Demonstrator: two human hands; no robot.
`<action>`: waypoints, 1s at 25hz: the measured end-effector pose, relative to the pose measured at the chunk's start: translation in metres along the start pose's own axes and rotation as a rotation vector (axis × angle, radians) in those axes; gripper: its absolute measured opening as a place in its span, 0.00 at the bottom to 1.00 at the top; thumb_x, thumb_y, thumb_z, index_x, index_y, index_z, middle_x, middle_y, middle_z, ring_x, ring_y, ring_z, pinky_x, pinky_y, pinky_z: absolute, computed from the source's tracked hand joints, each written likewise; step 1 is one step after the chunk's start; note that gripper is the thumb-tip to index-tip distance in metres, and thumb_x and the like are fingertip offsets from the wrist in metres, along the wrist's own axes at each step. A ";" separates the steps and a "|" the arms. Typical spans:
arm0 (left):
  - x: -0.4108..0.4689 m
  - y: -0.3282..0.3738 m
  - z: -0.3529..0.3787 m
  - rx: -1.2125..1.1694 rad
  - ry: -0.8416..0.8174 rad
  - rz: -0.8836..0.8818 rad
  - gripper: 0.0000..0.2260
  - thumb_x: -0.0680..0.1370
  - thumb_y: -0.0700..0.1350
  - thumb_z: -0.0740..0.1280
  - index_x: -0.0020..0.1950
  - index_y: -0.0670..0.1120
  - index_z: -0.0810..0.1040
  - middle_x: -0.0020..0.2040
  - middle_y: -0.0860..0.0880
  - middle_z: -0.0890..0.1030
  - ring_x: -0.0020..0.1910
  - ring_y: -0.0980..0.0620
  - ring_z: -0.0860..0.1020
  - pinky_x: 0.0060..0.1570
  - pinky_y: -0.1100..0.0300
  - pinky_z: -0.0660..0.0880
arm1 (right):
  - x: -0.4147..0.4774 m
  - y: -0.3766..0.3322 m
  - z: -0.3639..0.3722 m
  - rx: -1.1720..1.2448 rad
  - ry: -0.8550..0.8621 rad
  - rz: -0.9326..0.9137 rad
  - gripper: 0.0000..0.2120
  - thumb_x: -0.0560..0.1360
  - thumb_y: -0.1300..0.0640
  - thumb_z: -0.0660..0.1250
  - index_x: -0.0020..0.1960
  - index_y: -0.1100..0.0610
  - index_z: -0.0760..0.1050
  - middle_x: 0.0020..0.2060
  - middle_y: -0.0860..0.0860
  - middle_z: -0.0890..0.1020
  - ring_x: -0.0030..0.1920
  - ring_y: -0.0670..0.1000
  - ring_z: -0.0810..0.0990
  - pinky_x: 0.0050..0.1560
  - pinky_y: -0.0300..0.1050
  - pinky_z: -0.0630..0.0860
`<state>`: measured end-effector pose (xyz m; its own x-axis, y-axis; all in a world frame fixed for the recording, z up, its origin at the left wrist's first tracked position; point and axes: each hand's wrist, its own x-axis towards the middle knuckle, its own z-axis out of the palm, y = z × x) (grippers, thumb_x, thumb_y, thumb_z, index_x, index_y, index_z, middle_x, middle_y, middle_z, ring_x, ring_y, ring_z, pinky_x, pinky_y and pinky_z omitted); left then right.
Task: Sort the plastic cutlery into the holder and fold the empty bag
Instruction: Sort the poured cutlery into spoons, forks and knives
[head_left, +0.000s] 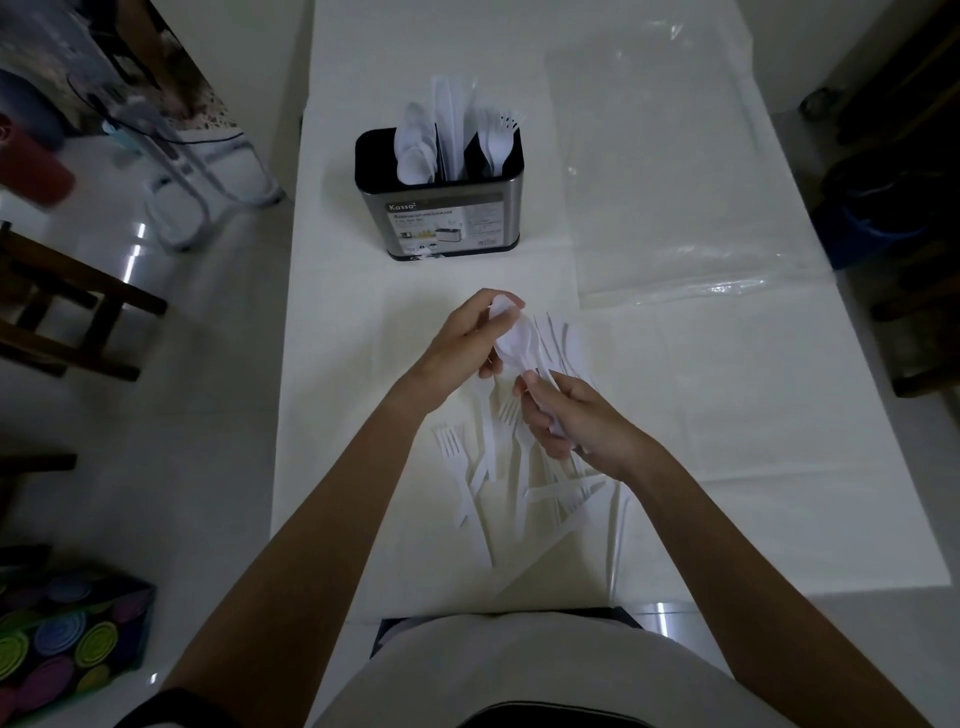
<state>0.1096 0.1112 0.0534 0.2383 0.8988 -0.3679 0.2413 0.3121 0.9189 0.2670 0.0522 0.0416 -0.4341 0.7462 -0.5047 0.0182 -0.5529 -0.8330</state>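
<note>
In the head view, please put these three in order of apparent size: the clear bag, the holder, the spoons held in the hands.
1. Largest: clear bag.
2. Middle: holder.
3. Smallest: spoons, although they are nearest the camera.

You wear a plain pale grey-white shirt (519, 670), with a dark patch at its lower edge. Left hand (457, 340), right hand (569, 415) and both forearms bare. 1 black band (166, 704) crosses your left arm at the bottom of view; sleeve or strap, unclear.
</note>
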 end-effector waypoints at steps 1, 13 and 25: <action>-0.001 0.001 0.002 -0.005 0.004 0.007 0.05 0.80 0.46 0.62 0.54 0.49 0.74 0.37 0.50 0.74 0.29 0.54 0.71 0.27 0.63 0.69 | 0.000 -0.001 0.000 0.016 -0.013 0.005 0.15 0.81 0.48 0.53 0.46 0.57 0.71 0.26 0.47 0.67 0.21 0.46 0.61 0.22 0.36 0.60; 0.002 0.006 -0.001 -0.060 0.103 -0.049 0.08 0.78 0.48 0.65 0.51 0.44 0.70 0.39 0.48 0.72 0.33 0.54 0.70 0.29 0.64 0.69 | -0.014 0.002 0.003 -0.208 0.184 -0.117 0.15 0.81 0.50 0.56 0.61 0.57 0.73 0.26 0.43 0.68 0.24 0.43 0.63 0.25 0.36 0.62; -0.008 -0.008 -0.007 -0.295 0.204 -0.007 0.07 0.82 0.44 0.59 0.45 0.44 0.71 0.32 0.50 0.72 0.25 0.57 0.67 0.25 0.64 0.64 | -0.008 0.003 0.010 -0.138 0.138 -0.126 0.10 0.82 0.53 0.54 0.50 0.58 0.70 0.28 0.45 0.66 0.24 0.42 0.62 0.25 0.35 0.59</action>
<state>0.0993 0.1033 0.0504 0.0373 0.9300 -0.3656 -0.0467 0.3670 0.9290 0.2616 0.0411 0.0458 -0.3134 0.8551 -0.4131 0.0983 -0.4035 -0.9097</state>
